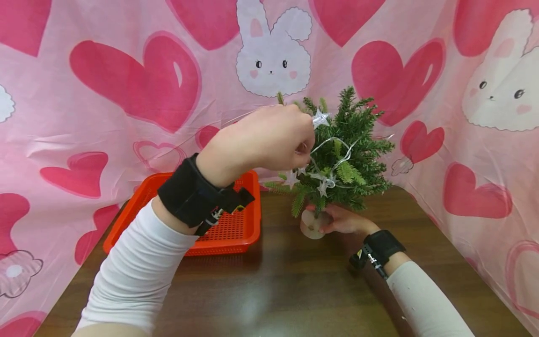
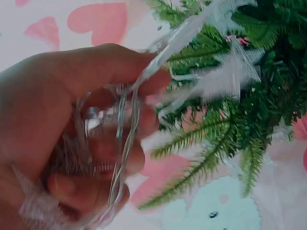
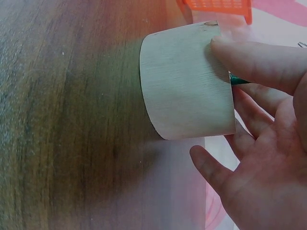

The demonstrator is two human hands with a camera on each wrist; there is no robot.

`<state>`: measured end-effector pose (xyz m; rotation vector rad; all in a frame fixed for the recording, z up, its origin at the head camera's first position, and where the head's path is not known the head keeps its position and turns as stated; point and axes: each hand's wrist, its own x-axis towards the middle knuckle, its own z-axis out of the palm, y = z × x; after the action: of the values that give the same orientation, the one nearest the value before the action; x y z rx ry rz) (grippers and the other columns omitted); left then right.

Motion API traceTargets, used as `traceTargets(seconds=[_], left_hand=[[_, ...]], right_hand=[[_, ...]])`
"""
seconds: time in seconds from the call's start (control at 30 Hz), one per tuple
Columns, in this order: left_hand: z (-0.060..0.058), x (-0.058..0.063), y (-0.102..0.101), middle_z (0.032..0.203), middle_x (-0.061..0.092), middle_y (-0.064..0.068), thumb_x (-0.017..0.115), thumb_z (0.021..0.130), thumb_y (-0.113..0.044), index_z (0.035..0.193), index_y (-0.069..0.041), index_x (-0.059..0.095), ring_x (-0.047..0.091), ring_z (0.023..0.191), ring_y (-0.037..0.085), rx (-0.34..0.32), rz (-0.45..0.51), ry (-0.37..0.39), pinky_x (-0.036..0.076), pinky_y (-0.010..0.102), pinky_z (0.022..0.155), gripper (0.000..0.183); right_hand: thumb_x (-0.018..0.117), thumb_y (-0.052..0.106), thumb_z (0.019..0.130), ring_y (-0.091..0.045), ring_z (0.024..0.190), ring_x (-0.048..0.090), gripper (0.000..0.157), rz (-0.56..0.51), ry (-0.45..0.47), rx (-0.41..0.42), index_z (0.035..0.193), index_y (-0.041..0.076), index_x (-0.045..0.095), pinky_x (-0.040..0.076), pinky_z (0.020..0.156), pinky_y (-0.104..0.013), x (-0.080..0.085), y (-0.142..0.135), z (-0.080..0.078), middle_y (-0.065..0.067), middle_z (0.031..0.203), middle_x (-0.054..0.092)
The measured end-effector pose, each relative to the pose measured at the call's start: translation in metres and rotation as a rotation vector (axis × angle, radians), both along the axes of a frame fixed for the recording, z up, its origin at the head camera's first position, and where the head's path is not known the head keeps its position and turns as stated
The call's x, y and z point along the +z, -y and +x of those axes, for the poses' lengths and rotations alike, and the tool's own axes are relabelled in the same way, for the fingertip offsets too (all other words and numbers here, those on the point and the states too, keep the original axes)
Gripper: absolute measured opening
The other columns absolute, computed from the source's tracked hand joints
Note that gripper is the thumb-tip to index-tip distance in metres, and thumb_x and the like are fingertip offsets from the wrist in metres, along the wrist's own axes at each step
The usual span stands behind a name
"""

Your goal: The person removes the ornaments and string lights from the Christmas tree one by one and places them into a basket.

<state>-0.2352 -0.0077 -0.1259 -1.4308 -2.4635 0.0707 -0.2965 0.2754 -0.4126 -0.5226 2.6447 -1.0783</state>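
A small artificial Christmas tree [image 1: 358,154] leans a little to the right over the table, on a pale round wooden base [image 3: 187,81]. My right hand [image 1: 346,220] holds that base, thumb on one side and fingers behind it. At the tree's upper left, my left hand [image 1: 269,138] pinches a clear string of star lights [image 2: 125,148], with more of the bundled wire and a star [image 2: 41,206] in its curled fingers. Part of the string loops over the branches, where a star [image 1: 321,118] and several others hang. A thin strand trails leftward behind the left wrist.
An orange plastic basket [image 1: 252,210] stands on the left of the brown wooden table [image 1: 269,295], partly hidden by the left forearm. Behind the table hangs a pink cloth [image 1: 219,70] printed with hearts and rabbits.
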Motion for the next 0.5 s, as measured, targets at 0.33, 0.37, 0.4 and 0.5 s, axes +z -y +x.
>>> traceTargets(seconds=[0.33, 0.37, 0.4, 0.5], left_hand=[[-0.026, -0.003, 0.004, 0.075, 0.062, -0.001, 0.058, 0.100, -0.024, 0.086, -0.013, 0.069, 0.058, 0.058, 0.009, -0.301, 0.172, 0.430, 0.050, 0.024, 0.065, 0.021], [-0.028, -0.003, 0.004, 0.079, 0.065, 0.000, 0.057, 0.101, -0.023, 0.088, -0.012, 0.070, 0.062, 0.058, 0.010, -0.325, 0.199, 0.463, 0.052, 0.026, 0.065, 0.021], [-0.030, -0.003, 0.003, 0.082, 0.067, 0.002, 0.057, 0.101, -0.022, 0.091, -0.012, 0.071, 0.064, 0.057, 0.012, -0.345, 0.224, 0.493, 0.055, 0.028, 0.066, 0.020], [-0.032, -0.004, 0.002, 0.075, 0.064, 0.004, 0.056, 0.101, -0.022, 0.098, -0.014, 0.074, 0.060, 0.050, 0.017, -0.351, 0.288, 0.525, 0.053, 0.031, 0.060, 0.019]], right_hand=[[0.073, 0.026, 0.089, -0.032, 0.123, 0.045, 0.060, 0.010, 0.074, -0.039, 0.136, -0.001, 0.048, 0.041, 0.100, -0.044, 0.002, 0.001, 0.005, -0.016, 0.131, 0.049], [0.072, 0.026, 0.089, -0.035, 0.127, 0.044, 0.063, 0.009, 0.076, -0.037, 0.139, -0.001, 0.045, 0.040, 0.103, -0.049, 0.002, 0.001, 0.005, -0.018, 0.135, 0.047], [0.072, 0.027, 0.090, -0.037, 0.131, 0.042, 0.065, 0.010, 0.086, -0.044, 0.141, -0.001, 0.043, 0.038, 0.106, -0.052, 0.002, 0.001, 0.006, -0.019, 0.138, 0.046], [0.071, 0.028, 0.090, -0.041, 0.136, 0.038, 0.069, 0.008, 0.099, -0.053, 0.145, -0.001, 0.039, 0.034, 0.110, -0.058, 0.002, 0.001, 0.007, -0.021, 0.143, 0.044]])
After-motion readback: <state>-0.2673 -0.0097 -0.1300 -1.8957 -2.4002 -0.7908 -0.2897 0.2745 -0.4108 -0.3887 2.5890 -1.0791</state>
